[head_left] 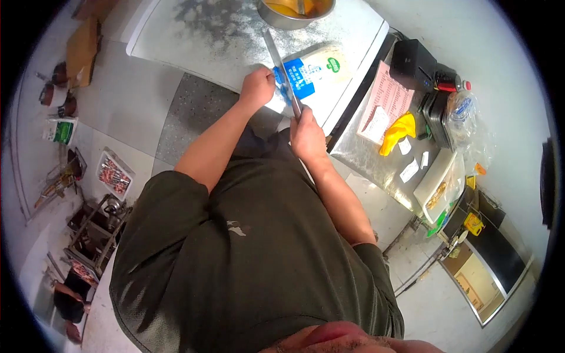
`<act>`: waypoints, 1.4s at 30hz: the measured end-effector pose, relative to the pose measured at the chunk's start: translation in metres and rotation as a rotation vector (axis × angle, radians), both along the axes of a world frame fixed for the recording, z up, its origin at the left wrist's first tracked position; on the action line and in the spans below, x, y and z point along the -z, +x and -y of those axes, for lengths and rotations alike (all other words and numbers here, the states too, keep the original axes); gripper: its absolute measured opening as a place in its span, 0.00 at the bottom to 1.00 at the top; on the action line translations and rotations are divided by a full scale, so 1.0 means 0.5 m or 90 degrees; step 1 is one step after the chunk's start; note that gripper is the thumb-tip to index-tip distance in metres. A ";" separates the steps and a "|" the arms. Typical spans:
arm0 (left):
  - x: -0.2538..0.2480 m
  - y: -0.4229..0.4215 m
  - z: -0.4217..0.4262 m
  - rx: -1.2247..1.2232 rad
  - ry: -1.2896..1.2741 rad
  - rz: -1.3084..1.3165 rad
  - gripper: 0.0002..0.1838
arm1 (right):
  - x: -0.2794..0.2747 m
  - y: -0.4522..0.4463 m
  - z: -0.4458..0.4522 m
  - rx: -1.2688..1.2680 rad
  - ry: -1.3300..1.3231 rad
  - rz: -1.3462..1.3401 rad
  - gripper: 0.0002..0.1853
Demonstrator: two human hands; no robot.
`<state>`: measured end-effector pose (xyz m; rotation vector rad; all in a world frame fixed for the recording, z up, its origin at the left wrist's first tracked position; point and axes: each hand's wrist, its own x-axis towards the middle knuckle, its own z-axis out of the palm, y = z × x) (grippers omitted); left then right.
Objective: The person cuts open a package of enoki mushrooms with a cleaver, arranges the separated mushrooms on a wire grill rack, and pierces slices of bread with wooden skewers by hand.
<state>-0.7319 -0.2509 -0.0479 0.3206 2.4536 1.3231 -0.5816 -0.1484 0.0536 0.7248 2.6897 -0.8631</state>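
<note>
A: Your packet [303,76] lies on the worktop [165,35], on your side of the metal bowl [294,23].
B: Your left hand [258,88] is curled, pinching its blue edge. Your right hand [308,136], farther from the bowl, is wrapped round the knife [275,53]; the blade crosses the packet's blue end, tip towards the bowl.
A: And your step?
B: Blade work on that blue end, I'd judge; whether you've cut through, I can't tell.
A: Then your next move calls for a steady left hold and a tip kept short of the bowl.
</note>
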 end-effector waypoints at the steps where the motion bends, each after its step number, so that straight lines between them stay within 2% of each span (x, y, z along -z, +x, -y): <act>1: 0.002 0.006 0.005 -0.023 0.025 0.060 0.13 | 0.000 -0.010 0.000 0.001 -0.002 0.016 0.20; 2: 0.004 0.009 0.010 -0.047 0.049 0.120 0.13 | 0.003 -0.016 0.003 0.000 -0.002 0.011 0.20; 5: -0.044 0.002 0.014 -0.089 0.049 0.159 0.12 | 0.005 -0.012 0.002 0.001 0.000 -0.012 0.21; 8: -0.007 -0.017 0.031 -0.029 -0.147 -0.100 0.12 | -0.003 -0.004 -0.007 -0.004 -0.026 -0.060 0.22; 9: -0.033 -0.018 0.036 0.002 -0.176 -0.058 0.11 | -0.026 0.006 -0.013 -0.001 -0.047 -0.069 0.22; 12: -0.029 -0.010 0.046 0.005 -0.119 -0.112 0.11 | -0.056 0.074 -0.054 0.050 -0.146 -0.140 0.22; 13: -0.037 0.000 0.046 -0.017 -0.071 -0.196 0.13 | -0.070 0.111 -0.068 0.070 -0.171 -0.159 0.21; 14: -0.047 0.003 0.050 0.025 -0.082 -0.306 0.13 | -0.085 0.151 -0.082 0.102 -0.182 -0.181 0.20; 15: -0.055 0.008 0.048 0.069 -0.077 -0.413 0.12 | -0.080 0.202 -0.097 0.169 -0.189 -0.168 0.20; 16: -0.062 0.016 0.043 0.115 -0.058 -0.436 0.11 | -0.063 0.257 -0.107 0.241 -0.197 -0.157 0.19; 17: -0.058 0.022 0.039 0.182 -0.067 -0.428 0.09 | -0.052 0.296 -0.111 0.283 -0.189 -0.269 0.15; 19: -0.063 0.037 0.035 0.265 -0.088 -0.425 0.06 | -0.024 0.384 -0.132 0.523 -0.304 -0.283 0.12; 22: -0.059 0.052 0.030 0.301 -0.261 -0.354 0.06 | 0.003 0.444 -0.155 0.840 -0.438 -0.351 0.10; 24: -0.066 0.039 0.021 0.321 -0.298 -0.301 0.10 | 0.056 0.482 -0.184 0.944 -0.439 -0.436 0.09; 27: -0.079 0.025 0.003 0.308 -0.320 -0.178 0.16 | 0.129 0.534 -0.273 1.143 -0.484 -0.402 0.07; 28: -0.085 0.024 0.002 0.280 -0.304 -0.152 0.19 | 0.189 0.570 -0.302 1.109 -0.530 -0.454 0.11; 29: -0.102 0.020 -0.005 0.296 -0.348 -0.129 0.21 | 0.199 0.568 -0.327 1.107 -0.542 -0.452 0.13; 31: -0.134 0.018 -0.018 0.311 -0.400 -0.075 0.25 | 0.246 0.597 -0.400 1.058 -0.570 -0.352 0.13; 34: -0.118 0.014 -0.013 0.290 -0.347 -0.037 0.29 | 0.211 0.565 -0.458 1.006 -0.356 -0.154 0.20; 35: -0.104 0.013 -0.010 0.283 -0.312 -0.032 0.31 | 0.254 0.598 -0.506 0.911 -0.221 -0.066 0.22; 36: -0.096 0.014 -0.009 0.274 -0.308 -0.037 0.32 | 0.248 0.583 -0.515 0.809 -0.088 0.018 0.24; 38: -0.083 0.015 -0.006 0.247 -0.297 -0.046 0.36 | 0.246 0.546 -0.513 0.650 0.327 -0.116 0.24; 39: -0.092 0.016 -0.009 0.243 -0.304 -0.038 0.36 | 0.195 0.484 -0.493 0.549 0.526 -0.187 0.24; 40: -0.107 0.022 -0.014 0.242 -0.313 -0.026 0.36 | 0.147 0.418 -0.487 0.524 0.296 -0.202 0.22; 41: -0.121 0.022 -0.024 0.240 -0.317 -0.018 0.37 | 0.102 0.277 -0.458 0.422 0.066 -0.197 0.23; 42: -0.134 0.022 -0.031 0.233 -0.326 -0.010 0.34 | 0.139 0.220 -0.452 0.341 0.053 -0.286 0.25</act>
